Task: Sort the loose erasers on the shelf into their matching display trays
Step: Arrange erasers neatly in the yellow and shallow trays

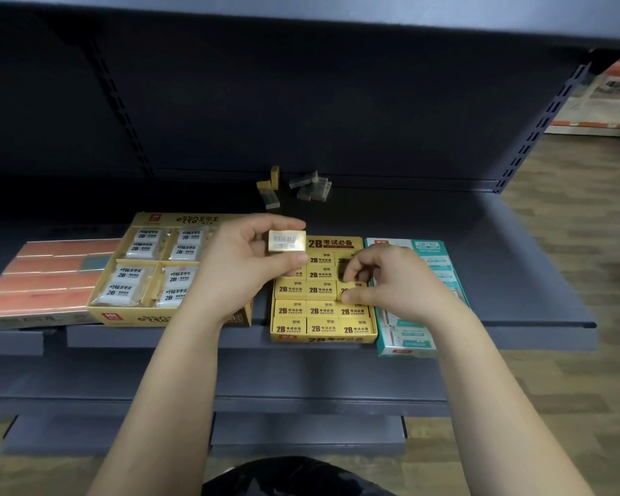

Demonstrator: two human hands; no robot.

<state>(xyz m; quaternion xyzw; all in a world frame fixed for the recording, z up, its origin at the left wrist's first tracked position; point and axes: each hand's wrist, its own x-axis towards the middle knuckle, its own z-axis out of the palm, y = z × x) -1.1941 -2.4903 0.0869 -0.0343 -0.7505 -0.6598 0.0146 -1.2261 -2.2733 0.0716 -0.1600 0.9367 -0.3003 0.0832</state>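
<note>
— Where are we in the sorting?

— Mid-placement, I'd say. The left hand (237,266) pinches a yellow eraser (287,240) between thumb and fingertips, in the air over the back left corner of the 2B tray (323,339). The right hand (391,281) is down in that tray's right column. Its fingers are curled, with thumb and forefinger pinching a second eraser (351,288) that seems to sit slightly proud of its neighbours.

— Two at once, then?

— It looks so: one being seated, one waiting. The tray stands at the front edge of the shelf (498,263), between the tray of white erasers (122,315) and the teal tray (408,347).

— How does the held one lie?

— Its long axis runs left to right, parallel with the shelf's front edge, the same way as the rows in the tray. But its barcode face is up, toward the camera, while those in the tray show the 2B label.

— So the next move?

— In my judgement, press the second eraser flat. Then turn the held one over about its long axis so the label is up, and lower it into a free slot. There seems to be a dark gap in the right column near the back, partly hidden by the right fingers, so I can't be sure.

— And after that?

— A pile (310,186) of loose erasers, yellow and grey, lies near the shelf's back edge, well apart from the trays. Much is left to sort.
</note>
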